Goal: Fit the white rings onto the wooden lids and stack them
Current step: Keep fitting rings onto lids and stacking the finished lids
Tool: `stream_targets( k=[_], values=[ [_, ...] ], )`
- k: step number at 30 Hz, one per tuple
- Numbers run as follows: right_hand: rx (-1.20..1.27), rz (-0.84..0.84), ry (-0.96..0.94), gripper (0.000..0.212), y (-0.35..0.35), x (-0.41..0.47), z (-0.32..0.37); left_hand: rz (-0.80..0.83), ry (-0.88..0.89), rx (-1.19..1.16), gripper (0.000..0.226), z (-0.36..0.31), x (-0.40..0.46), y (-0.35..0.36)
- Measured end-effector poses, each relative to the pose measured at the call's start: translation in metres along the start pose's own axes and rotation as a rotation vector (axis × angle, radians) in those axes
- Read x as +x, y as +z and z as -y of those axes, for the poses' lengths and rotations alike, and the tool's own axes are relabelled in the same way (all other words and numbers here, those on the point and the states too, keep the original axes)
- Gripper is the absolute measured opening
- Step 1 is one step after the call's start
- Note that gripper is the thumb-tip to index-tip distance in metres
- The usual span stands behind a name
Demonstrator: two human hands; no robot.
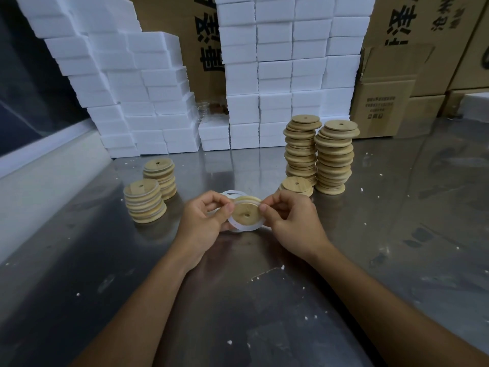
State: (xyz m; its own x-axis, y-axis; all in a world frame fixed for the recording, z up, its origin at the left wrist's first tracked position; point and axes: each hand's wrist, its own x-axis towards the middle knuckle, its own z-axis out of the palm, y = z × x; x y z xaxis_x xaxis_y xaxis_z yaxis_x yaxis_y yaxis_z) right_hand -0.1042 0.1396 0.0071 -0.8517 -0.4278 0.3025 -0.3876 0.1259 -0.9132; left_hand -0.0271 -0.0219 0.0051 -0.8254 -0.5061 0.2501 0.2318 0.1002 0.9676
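Our 2 bare arms reach out over the shiny metal table [397, 234], and they are the closest things to us. Our left hand [203, 221] and our right hand [293, 221] meet in the middle, just above the table. Between them we hold 1 wooden lid [246, 213] with a small hole in it. The left hand curls around the lid's left edge and pinches it with thumb and fingers. The right hand pinches the right edge with its fingertips [263, 207]. A white ring [247, 228] sits around the lid, and its lower part hangs out below the wood, so we think it is only partly on. We think we are in the middle of fitting this ring. Next we need to push the ring all the way around the edge until it sits snug, and then put the lid on a pile. More loose rings [234, 193] lie on the table just behind our hands. To our left stand 2 short stacks of done lids [144, 203] with white edges showing. To our right stand 2 tall stacks of plain lids [334, 157], with a low pile [297, 185] in front of them, near our right hand. White foam blocks [275, 75] and brown boxes [383, 107] stand at the back.
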Motion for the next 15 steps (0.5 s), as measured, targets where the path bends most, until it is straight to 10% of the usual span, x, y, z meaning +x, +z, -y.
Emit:
stream_targets(
  k=[15],
  values=[
    [-0.114,0.018,0.016,0.010,-0.0015,-0.0023,-0.0059,-0.047,-0.042,0.071,0.015,0.0020,0.0033,-0.0064]
  ],
)
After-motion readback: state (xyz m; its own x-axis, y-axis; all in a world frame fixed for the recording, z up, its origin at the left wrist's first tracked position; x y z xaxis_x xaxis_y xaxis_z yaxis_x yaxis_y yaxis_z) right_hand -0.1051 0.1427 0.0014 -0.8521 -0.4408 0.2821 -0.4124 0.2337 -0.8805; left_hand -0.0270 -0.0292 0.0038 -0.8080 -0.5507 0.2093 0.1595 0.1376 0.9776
